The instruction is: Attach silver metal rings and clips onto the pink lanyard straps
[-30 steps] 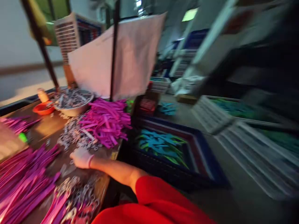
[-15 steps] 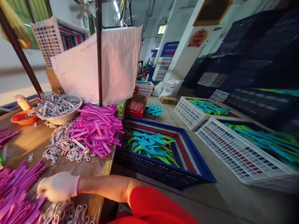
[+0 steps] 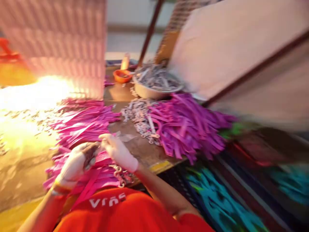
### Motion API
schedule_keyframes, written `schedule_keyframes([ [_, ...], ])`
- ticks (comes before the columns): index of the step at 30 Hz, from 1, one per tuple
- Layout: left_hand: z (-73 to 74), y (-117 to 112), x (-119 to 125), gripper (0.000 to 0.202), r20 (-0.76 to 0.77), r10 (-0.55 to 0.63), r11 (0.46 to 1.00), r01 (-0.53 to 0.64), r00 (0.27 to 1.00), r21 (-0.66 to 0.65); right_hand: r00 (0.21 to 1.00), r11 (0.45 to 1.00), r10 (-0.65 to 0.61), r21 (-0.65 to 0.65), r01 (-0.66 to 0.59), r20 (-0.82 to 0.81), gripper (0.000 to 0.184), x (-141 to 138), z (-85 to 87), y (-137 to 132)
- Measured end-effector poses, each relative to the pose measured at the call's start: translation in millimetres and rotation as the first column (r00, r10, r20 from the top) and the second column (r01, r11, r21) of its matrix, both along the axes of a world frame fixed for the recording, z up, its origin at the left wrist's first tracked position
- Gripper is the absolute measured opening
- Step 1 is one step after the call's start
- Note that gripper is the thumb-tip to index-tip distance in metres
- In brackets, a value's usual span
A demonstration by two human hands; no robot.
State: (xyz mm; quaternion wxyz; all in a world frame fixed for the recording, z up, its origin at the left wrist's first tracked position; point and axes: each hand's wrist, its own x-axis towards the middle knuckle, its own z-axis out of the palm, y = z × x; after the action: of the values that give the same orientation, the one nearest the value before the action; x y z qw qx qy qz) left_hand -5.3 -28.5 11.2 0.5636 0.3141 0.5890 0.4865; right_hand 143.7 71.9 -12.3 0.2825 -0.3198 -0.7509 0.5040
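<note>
My left hand (image 3: 73,166), in a white glove, curls around a clutch of small brownish-grey metal pieces (image 3: 90,152); blur hides their exact shape. Close against its fingertips is my right hand (image 3: 118,151), also gloved, with its fingers pinched together; what they hold, if anything, cannot be made out. Beneath both hands lie purple flat plastic strips (image 3: 101,174), spread along the table edge. Looped metal pieces (image 3: 120,177) lie just below my right wrist. Another row of purple strips (image 3: 84,120) lies beyond my hands.
A big purple strip pile (image 3: 188,125) and looped metal pieces (image 3: 138,112) sit to the right. Behind them stand a pale bowl (image 3: 149,93) of metal pieces and an orange bowl (image 3: 118,77). A crate at lower right holds turquoise pieces (image 3: 214,196). Glaring light fills the left.
The view has swung left and down toward the table. My left hand has come into sight, holding metal pieces. My right hand has moved from the near strips and metal pile to meet it.
</note>
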Motion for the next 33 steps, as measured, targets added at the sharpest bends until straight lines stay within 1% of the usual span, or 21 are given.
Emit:
schedule_keyframes([
  [2, -15.1, -6, -7, 0.035, 0.067, 0.115, 0.993, -0.113, 0.991, -0.041, 1.0, 1.0, 0.019, 0.013, -0.019, 0.014, 0.033, -2, -7.4, 2],
  [4, -23.3, -6, -10, 0.036, 0.111, 0.15, 0.988, -0.145, 0.982, -0.054, 0.996, 0.996, 0.082, 0.032, -0.083, 0.024, 0.033, -2, -11.1, 1],
  [6, -24.3, -6, -11, 0.038, 0.114, 0.151, 0.988, -0.146, 0.982, -0.051, 0.99, 0.989, 0.137, 0.047, -0.139, 0.029, 0.031, -2, -10.6, 0],
  [8, -21.5, -9, -11, 0.039, 0.101, 0.149, 0.989, -0.147, 0.984, -0.027, 0.988, 0.986, 0.152, 0.07, -0.154, 0.03, 0.031, -2, -7.2, 1],
  [10, -18.8, -12, -11, 0.038, 0.067, 0.127, 0.992, -0.128, 0.99, 0.005, 0.986, 0.977, 0.161, 0.133, -0.166, 0.048, 0.034, -4, -2.4, 3],
  [11, -18.3, -13, -11, 0.038, 0.032, 0.102, 0.995, -0.102, 0.994, 0.012, 0.98, 0.965, 0.184, 0.175, -0.194, 0.07, 0.036, -5, 0.1, 4],
  [14, -20.2, -14, -11, 0.041, -0.069, 0.039, 0.999, -0.038, 0.997, 0.021, 0.927, 0.884, 0.319, 0.291, -0.366, 0.198, 0.03, -11, 5.6, 6],
  [15, -21.4, -14, -11, 0.041, -0.081, 0.035, 0.999, -0.034, 0.996, 0.02, 0.907, 0.851, 0.33, 0.333, -0.406, 0.262, 0.025, -13, 6.4, 5],
  [16, -22.6, -14, -10, 0.04, -0.078, 0.046, 0.999, -0.044, 0.996, 0.019, 0.891, 0.819, 0.311, 0.382, -0.428, 0.332, 0.023, -15, 6.6, 4],
  [18, -24.1, -13, -8, 0.038, -0.053, 0.067, 0.998, -0.068, 0.996, -0.003, 0.867, 0.757, 0.211, 0.486, -0.437, 0.451, 0.026, -17, 5.9, 0],
  [19, -24.3, -12, -8, 0.038, -0.039, 0.067, 0.998, -0.068, 0.997, -0.017, 0.863, 0.737, 0.158, 0.525, -0.427, 0.48, 0.027, -17, 5.3, -2],
  [20, -24.4, -11, -7, 0.038, -0.017, 0.073, 0.997, -0.073, 0.997, -0.02, 0.864, 0.737, 0.125, 0.537, -0.41, 0.487, 0.026, -17, 4.7, -4],
  [21, -24.5, -9, -6, 0.038, 0.006, 0.08, 0.997, -0.08, 0.997, -0.018, 0.87, 0.767, 0.118, 0.512, -0.387, 0.48, 0.025, -16, 4.4, -5],
  [23, -26.2, -6, -4, 0.038, 0.045, 0.092, 0.996, -0.092, 0.995, -0.011, 0.88, 0.862, 0.152, 0.375, -0.34, 0.449, 0.023, -15, 4.1, -5],
  [24, -28.0, -4, -3, 0.038, 0.06, 0.099, 0.995, -0.098, 0.993, -0.009, 0.88, 0.899, 0.167, 0.298, -0.321, 0.444, 0.023, -14, 3.9, -4],
  [25, -30.5, -2, -2, 0.039, 0.073, 0.104, 0.995, -0.103, 0.992, -0.01, 0.872, 0.917, 0.183, 0.24, -0.317, 0.454, 0.024, -13, 3.5, -3],
  [26, -33.3, 1, -1, 0.04, 0.082, 0.106, 0.994, -0.106, 0.991, -0.015, 0.857, 0.923, 0.193, 0.208, -0.324, 0.478, 0.024, -11, 2.5, -2],
  [28, -38.7, 6, 0, 0.039, 0.087, 0.115, 0.993, -0.113, 0.99, -0.022, 0.824, 0.922, 0.175, 0.204, -0.33, 0.538, 0.023, -8, -1.1, 0],
  [30, -40.6, 12, 0, 0.039, 0.063, 0.103, 0.994, -0.101, 0.993, -0.037, 0.811, 0.923, 0.165, 0.202, -0.328, 0.562, 0.021, -5, -6.6, 3],
  [31, -39.5, 17, -1, 0.04, 0.053, 0.087, 0.995, -0.085, 0.995, -0.048, 0.822, 0.926, 0.172, 0.196, -0.323, 0.544, 0.021, -3, -9.8, 6],
  [33, -32.9, 26, -5, 0.041, 0.047, 0.052, 0.996, -0.048, 0.998, -0.076, 0.876, 0.938, 0.206, 0.168, -0.304, 0.436, 0.021, 1, -16.3, 17],
])
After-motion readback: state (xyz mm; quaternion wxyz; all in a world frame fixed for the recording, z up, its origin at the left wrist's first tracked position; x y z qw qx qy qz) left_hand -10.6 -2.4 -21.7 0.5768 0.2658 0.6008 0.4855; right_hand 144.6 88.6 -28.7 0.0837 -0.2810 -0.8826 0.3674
